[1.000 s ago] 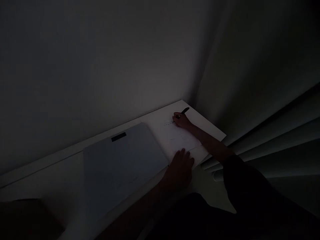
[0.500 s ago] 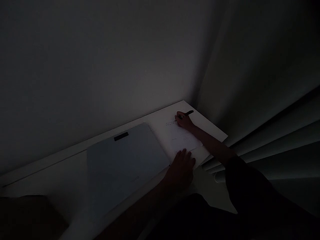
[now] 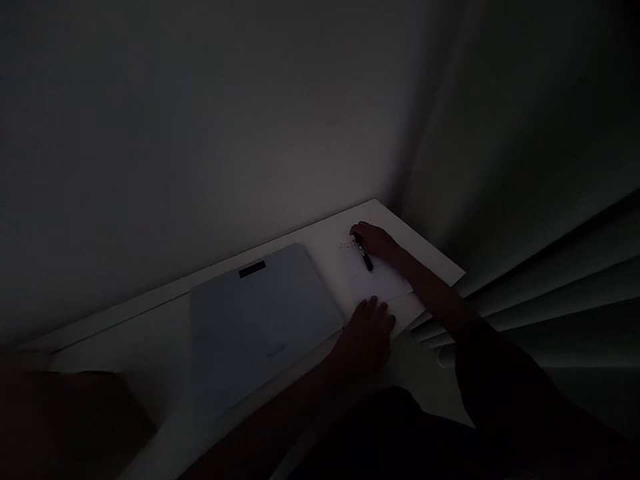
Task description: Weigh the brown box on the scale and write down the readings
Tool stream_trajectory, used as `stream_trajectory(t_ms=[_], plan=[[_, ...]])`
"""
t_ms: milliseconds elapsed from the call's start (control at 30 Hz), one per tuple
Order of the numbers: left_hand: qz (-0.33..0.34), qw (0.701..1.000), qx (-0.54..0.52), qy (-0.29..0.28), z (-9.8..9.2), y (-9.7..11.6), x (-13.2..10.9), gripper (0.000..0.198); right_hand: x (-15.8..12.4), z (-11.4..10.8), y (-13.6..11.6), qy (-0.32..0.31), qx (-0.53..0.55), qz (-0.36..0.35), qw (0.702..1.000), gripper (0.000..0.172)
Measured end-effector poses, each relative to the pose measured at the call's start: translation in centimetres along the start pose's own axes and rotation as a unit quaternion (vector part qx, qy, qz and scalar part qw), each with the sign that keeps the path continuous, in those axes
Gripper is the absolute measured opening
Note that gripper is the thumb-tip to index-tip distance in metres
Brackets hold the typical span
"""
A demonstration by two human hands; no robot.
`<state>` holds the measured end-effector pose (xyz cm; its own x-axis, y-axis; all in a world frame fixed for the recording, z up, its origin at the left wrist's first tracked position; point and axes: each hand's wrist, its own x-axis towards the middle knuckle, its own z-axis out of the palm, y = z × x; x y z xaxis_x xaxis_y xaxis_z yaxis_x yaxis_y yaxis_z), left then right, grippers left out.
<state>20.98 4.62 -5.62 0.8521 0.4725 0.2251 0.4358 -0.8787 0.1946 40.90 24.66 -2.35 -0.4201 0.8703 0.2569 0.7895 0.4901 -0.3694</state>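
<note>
The light is dim. My right hand (image 3: 376, 240) is closed on a black marker pen (image 3: 364, 253) near its far end. The pen's other end slants down toward me over a white sheet of paper (image 3: 385, 283). Small marks run in short rows near the top of the sheet, left of the pen, too faint to read. My left hand (image 3: 367, 337) lies with fingers outstretched at the sheet's near edge, holding nothing.
A closed grey laptop (image 3: 265, 320) lies left of the paper on the white table (image 3: 440, 270), with a small dark rectangle (image 3: 252, 269) at its far edge. Behind is a wall (image 3: 225, 133); curtain folds (image 3: 550, 300) hang at right. A dark shape (image 3: 85, 420) fills the lower left.
The marker has swung from pointing up and right to slanting down toward me as my right hand turned. My left hand keeps its place by the paper. The view has shifted slightly.
</note>
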Motion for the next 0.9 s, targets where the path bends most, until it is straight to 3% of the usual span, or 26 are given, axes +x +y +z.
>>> stream_trajectory(t_ms=[400,667,767,900], plan=[[0.012,0.999,0.031,0.008,1.6,-0.8,-0.6,0.050,0.1,1.0,0.5,-0.042,-0.053,-0.067,0.995,0.039],[0.021,0.991,0.126,-0.031,-1.2,0.7,0.2,0.045,-0.1,2.0,1.1,-0.015,-0.033,-0.058,0.998,0.041],[0.015,0.987,0.155,-0.037,-2.3,2.0,-1.2,0.042,-0.2,2.0,1.1,0.000,-0.025,-0.045,0.999,0.041],[-0.011,0.985,0.169,-0.020,-3.6,3.6,-6.3,0.041,-0.1,1.5,0.9,0.030,-0.027,-0.007,0.999,0.034]])
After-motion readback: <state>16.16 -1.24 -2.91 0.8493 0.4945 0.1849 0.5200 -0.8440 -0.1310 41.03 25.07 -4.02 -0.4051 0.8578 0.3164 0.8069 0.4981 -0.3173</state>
